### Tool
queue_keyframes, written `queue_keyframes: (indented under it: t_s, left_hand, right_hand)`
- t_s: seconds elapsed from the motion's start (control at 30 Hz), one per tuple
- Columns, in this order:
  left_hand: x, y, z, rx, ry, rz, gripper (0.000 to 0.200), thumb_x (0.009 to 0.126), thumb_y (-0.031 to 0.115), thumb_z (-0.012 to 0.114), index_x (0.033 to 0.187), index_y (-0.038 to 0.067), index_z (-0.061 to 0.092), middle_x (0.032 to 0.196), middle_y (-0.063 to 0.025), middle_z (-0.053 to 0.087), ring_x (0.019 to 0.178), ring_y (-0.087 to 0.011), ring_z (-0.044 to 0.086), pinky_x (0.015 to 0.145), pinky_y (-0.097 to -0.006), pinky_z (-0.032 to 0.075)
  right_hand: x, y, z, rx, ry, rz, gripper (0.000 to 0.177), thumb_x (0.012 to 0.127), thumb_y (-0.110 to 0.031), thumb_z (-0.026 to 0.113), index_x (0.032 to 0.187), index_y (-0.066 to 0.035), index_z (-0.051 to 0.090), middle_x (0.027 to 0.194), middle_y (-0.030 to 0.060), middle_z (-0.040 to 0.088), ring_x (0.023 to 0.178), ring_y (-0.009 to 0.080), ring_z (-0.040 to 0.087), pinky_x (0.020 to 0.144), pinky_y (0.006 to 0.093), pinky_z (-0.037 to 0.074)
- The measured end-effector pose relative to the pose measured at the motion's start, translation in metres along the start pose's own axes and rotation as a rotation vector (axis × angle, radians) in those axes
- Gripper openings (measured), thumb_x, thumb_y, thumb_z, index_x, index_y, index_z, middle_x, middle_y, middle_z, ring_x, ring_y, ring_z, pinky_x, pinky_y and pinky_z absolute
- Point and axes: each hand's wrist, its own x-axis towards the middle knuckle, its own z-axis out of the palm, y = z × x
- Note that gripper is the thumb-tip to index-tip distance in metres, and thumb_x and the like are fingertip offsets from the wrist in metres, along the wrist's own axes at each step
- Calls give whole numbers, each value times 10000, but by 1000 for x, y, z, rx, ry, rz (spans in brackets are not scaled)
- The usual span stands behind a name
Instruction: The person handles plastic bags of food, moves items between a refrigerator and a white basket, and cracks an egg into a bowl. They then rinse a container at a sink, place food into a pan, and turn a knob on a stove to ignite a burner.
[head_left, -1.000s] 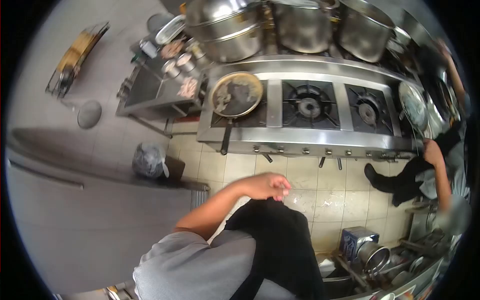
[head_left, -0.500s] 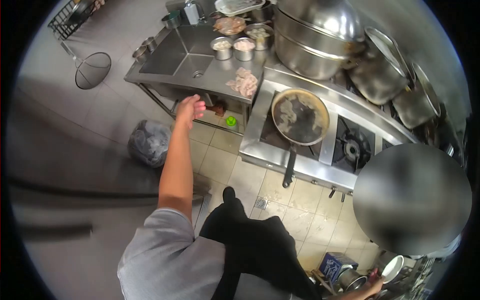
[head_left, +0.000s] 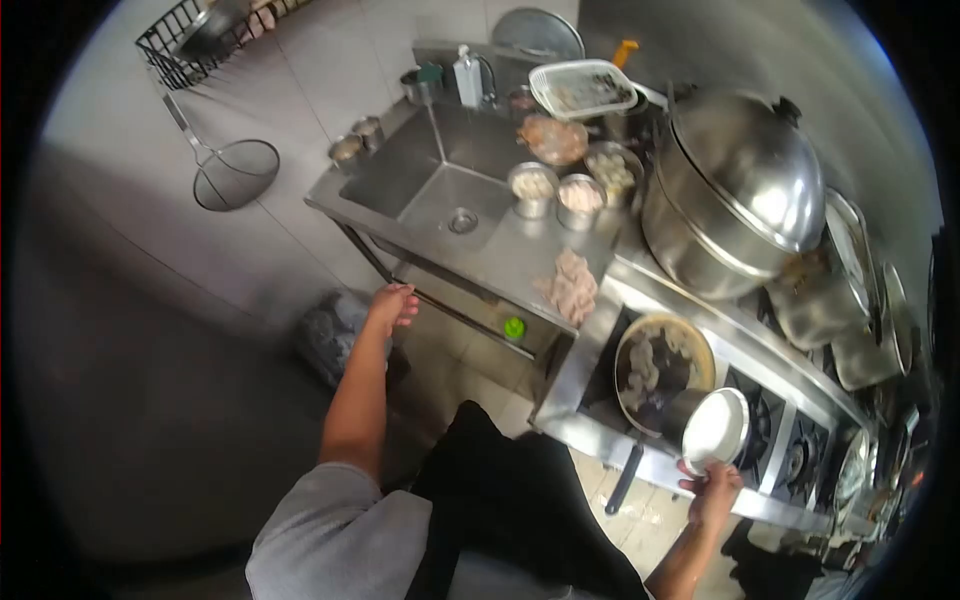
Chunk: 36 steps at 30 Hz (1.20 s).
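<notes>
Stretching away past my right fingers (head_left: 697, 470) runs the steel stove (head_left: 590, 425), and well beyond them, at its back, sits the domed steamer pot (head_left: 735, 195). Ahead of my left fingers (head_left: 403, 298) stands the steel tabletop (head_left: 500, 265) with its sink (head_left: 450, 195). Those fingers hang loosely curled and half open just off its near edge, holding nothing. Just above my right fingers the frying pan (head_left: 655, 365) rests on the nearest burner, with pale pieces in it and its handle pointing back toward me. My right fingers are clamped on the rim of a white-lined bowl (head_left: 718, 428), which is tipped on its side over the pan's near edge. Between my two sets of fingers, on the tabletop's end beside the stove, lies a heap of raw meat (head_left: 570, 287). Below the tabletop's edge there is a small green thing (head_left: 514, 327).
</notes>
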Motion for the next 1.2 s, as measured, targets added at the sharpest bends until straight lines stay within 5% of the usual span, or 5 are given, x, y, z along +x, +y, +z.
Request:
queue_keyframes:
  t_s: [0.53, 0.87, 1.03, 1.1, 1.2]
  left_hand:
    - [235, 180, -71, -12, -37, 234, 287, 914, 282, 527, 1097, 73, 597, 939, -33, 660, 756, -106, 599, 653, -272, 485]
    - [597, 304, 85, 181, -281, 515, 322, 905, 294, 567, 1090, 48, 662, 998, -60, 685, 864, -155, 610, 771, -296, 471]
    - [609, 363, 136, 466, -492, 417, 297, 892, 267, 544, 1064, 61, 672, 1039, -40, 658, 1020, -162, 567, 940, -316, 391]
    - [599, 368, 139, 426, -658, 388, 280, 876, 281, 565, 1019, 73, 687, 987, -24, 665, 970, -154, 565, 921, -299, 386]
    - [614, 363, 139, 380, -736, 403, 283, 884, 306, 566, 1017, 88, 687, 968, -17, 670, 949, -154, 565, 899, -301, 389]
  right_hand:
    - [97, -24, 380, -271, -347, 124, 167, 804, -69, 605, 702, 63, 607, 607, 71, 571, 494, 131, 568, 424, 273, 525]
    - [184, 24, 621, -343, -445, 273, 287, 850, -159, 589, 813, 123, 625, 687, 152, 637, 558, 201, 628, 502, 320, 547]
    - [248, 74, 739, -414, -362, 142, 267, 830, -158, 555, 803, 99, 624, 635, 109, 615, 535, 162, 603, 473, 296, 512]
    - [288, 110, 770, -845, -520, -336, 295, 844, -167, 529, 820, 112, 621, 664, 137, 636, 540, 180, 622, 476, 293, 516]
    - [313, 107, 827, -433, -354, 68, 285, 847, -148, 508, 833, 115, 617, 734, 165, 659, 615, 215, 669, 494, 306, 535]
